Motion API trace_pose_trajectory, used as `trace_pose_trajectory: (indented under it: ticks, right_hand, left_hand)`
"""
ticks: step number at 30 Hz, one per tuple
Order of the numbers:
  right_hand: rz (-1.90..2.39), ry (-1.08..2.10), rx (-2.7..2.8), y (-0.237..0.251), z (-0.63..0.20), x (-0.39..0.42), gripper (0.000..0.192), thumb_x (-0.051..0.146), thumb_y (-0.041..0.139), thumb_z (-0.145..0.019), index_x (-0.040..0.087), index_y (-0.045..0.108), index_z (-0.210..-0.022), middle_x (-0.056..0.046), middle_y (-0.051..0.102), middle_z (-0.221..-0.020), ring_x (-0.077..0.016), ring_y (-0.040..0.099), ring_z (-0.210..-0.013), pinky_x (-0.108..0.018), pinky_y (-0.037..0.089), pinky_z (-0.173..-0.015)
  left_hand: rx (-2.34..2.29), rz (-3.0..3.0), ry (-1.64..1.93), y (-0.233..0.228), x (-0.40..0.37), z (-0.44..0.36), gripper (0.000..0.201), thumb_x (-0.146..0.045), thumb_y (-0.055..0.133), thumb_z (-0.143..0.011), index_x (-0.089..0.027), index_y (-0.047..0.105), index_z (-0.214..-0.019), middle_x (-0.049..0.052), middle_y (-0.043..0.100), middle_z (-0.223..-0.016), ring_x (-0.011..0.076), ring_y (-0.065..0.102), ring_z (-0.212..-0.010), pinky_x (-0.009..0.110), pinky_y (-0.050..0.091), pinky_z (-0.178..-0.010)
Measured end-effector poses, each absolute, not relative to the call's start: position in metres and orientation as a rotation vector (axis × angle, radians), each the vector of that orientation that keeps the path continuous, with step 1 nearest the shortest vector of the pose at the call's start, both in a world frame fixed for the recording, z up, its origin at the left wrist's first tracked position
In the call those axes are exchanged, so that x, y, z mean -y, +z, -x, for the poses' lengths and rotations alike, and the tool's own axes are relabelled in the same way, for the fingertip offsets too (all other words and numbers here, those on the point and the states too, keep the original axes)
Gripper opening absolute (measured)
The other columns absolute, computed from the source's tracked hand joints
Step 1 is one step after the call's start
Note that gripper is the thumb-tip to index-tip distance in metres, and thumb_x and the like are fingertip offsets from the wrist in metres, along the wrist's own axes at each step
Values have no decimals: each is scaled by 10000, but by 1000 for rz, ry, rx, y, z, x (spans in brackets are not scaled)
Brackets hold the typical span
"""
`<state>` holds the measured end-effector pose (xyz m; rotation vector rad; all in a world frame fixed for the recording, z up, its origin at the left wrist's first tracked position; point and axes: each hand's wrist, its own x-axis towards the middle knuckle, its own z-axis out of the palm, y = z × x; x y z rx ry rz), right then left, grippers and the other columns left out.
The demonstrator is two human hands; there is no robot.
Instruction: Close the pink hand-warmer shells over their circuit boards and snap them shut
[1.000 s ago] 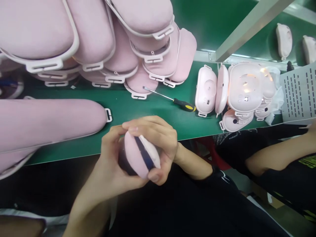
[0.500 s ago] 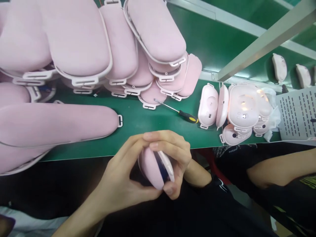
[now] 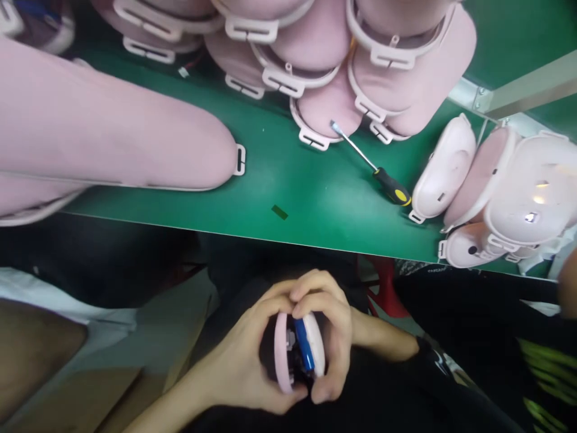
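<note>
Green table [image 3: 315, 198] across top half. Long pink cushion [image 3: 112, 138] lying at left; heap of pink cushions [image 3: 315, 66] at back. Pale pink shells [image 3: 509, 192] clustered at right edge. Screwdriver [image 3: 372, 165] between heap and shells, tip touching cushion. Below table edge: left hand [image 3: 243, 367] and right hand [image 3: 333, 337], fingers curled tight around pink case [image 3: 297, 352], halves slightly apart, blue part showing in gap.

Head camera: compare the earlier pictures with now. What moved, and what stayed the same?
Both hands, left hand and right hand, drew the pink two-part shell back from the green table edge toward the body, turning its open seam to the camera. The grip is unchanged; the screwdriver lies as before.
</note>
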<state>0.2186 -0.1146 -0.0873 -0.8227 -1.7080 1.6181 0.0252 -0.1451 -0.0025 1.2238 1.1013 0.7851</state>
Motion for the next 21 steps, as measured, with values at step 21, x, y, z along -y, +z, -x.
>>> trace_pose_trajectory:
  ticks: [21]
  right_hand:
    - [632,1738,1479,-59,-250,108,823,712,943,-676,313,556,-1282,-24,629,-1101,-186,667,-807,-334,591,-675]
  left_hand:
    - [-1018,-1186,776,-32,173,-33,1346,-329,1093,-552,-427,373,-1686,180,551,-1674,505,650,-1553,676,661,-1178]
